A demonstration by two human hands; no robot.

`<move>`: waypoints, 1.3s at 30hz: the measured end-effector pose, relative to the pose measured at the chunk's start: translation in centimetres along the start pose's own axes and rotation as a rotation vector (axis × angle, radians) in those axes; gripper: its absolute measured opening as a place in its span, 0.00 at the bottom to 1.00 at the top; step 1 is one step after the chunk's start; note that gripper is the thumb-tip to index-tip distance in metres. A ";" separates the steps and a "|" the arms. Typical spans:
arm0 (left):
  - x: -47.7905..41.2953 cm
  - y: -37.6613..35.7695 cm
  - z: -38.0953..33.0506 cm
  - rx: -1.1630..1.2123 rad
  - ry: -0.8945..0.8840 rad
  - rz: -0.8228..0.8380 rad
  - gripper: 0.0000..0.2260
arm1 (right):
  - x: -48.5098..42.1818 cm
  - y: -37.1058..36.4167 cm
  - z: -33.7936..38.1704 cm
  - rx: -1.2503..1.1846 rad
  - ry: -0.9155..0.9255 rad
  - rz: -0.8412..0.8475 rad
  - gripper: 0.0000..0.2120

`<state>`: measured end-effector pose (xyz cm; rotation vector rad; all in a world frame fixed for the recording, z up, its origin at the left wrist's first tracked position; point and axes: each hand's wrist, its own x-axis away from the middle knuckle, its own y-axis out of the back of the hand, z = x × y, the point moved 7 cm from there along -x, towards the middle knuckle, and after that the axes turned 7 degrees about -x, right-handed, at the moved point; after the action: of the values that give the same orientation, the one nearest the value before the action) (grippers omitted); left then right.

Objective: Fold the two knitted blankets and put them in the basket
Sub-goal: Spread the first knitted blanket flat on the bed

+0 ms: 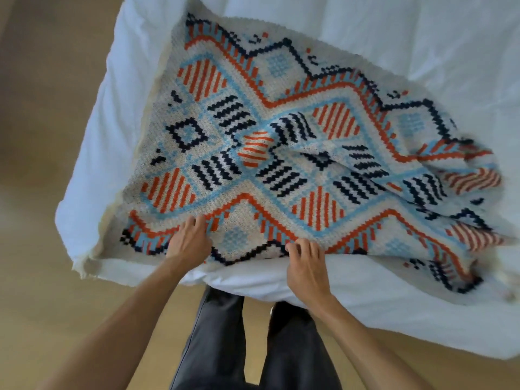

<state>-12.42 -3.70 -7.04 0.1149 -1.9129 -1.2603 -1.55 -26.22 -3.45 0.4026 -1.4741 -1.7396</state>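
A knitted blanket (281,153) with orange, light blue and navy diamond patterns on cream lies spread over a white bed. Its middle is rumpled and its right end is bunched into folds. My left hand (190,240) grips the blanket's near edge, fingers curled into the knit. My right hand (305,263) grips the same near edge a little further right, fingers curled over the hem. Only one blanket shows; no basket is in view.
The white duvet (394,38) covers the bed, whose corner (81,266) juts out at the lower left. Wooden floor (42,136) lies to the left and below. My legs in dark trousers (225,347) stand against the bed's near edge.
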 end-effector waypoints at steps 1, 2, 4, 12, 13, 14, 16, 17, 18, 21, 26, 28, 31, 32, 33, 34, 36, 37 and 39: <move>0.3 -0.9 -2.8 0.031 -0.058 0.017 0.05 | 0.7 0.3 -1.6 0.012 -0.019 -0.004 0.13; 0.6 -1.7 -5.5 0.066 -0.100 0.037 0.05 | 1.4 0.5 -3.3 0.025 -0.041 -0.003 0.12; 1.3 -3.6 -10.2 0.098 -0.140 0.086 0.12 | 2.8 0.8 -6.7 0.037 -0.102 0.011 0.15; 1.1 -3.3 -16.4 -0.066 -0.033 -0.070 0.13 | 0.9 2.1 -14.7 -0.018 -0.221 0.046 0.25; 0.5 -2.3 -16.3 -0.044 -0.007 -0.106 0.12 | 0.0 2.3 -15.1 -0.014 -0.221 0.047 0.24; -0.1 -1.3 -16.2 -0.032 0.009 -0.146 0.12 | -0.8 2.3 -15.5 -0.003 -0.211 0.067 0.23; -1.1 0.3 -16.3 -0.056 0.019 -0.204 0.13 | -1.8 1.8 -15.9 0.031 -0.180 0.124 0.20; -1.6 0.9 -16.5 -0.112 -0.001 -0.242 0.14 | -2.1 1.5 -16.0 0.041 -0.174 0.145 0.19; -2.0 1.2 -16.8 -0.191 -0.027 -0.277 0.14 | -2.3 1.2 -16.2 0.050 -0.179 0.154 0.17; -3.2 0.1 -17.4 -0.242 -0.074 -0.255 0.15 | -2.4 0.8 -16.7 0.058 -0.214 0.152 0.13; -2.7 -3.1 -17.2 -0.119 -0.146 -0.096 0.18 | -1.8 1.8 -16.4 -0.082 -0.185 0.038 0.11; -1.7 -4.1 -17.1 -0.192 -0.179 -0.024 0.24 | -0.6 2.2 -16.3 -0.096 -0.161 0.041 0.12; -0.6 -4.6 -17.2 -0.301 -0.221 -0.033 0.24 | 3.1 2.4 -16.3 -0.059 -0.118 0.019 0.10; -0.1 -4.8 -17.5 -0.340 -0.246 -0.042 0.22 | 4.7 2.3 -16.4 -0.037 -0.106 0.019 0.07; 0.4 -5.1 -17.9 -0.380 -0.279 -0.048 0.21 | 6.3 2.0 -16.5 -0.016 -0.104 0.028 0.08; 1.1 -5.5 -18.2 -0.421 -0.310 -0.051 0.20 | 7.8 1.6 -16.7 0.004 -0.112 0.049 0.12; 2.3 -6.5 -18.6 -0.470 -0.354 -0.053 0.18 | 9.9 0.9 -17.3 0.034 -0.165 0.107 0.16; 2.8 -7.1 -18.6 -0.481 -0.362 -0.032 0.17 | 10.4 0.6 -17.5 0.047 -0.197 0.122 0.15; 3.4 -8.6 -18.0 -0.498 -0.355 0.054 0.18 | 10.4 0.4 -17.2 0.048 -0.233 0.124 0.06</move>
<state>-5.54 -22.64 -9.03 -0.4421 -1.8059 -1.7684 3.95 -45.49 -5.15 0.1325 -1.6702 -1.6991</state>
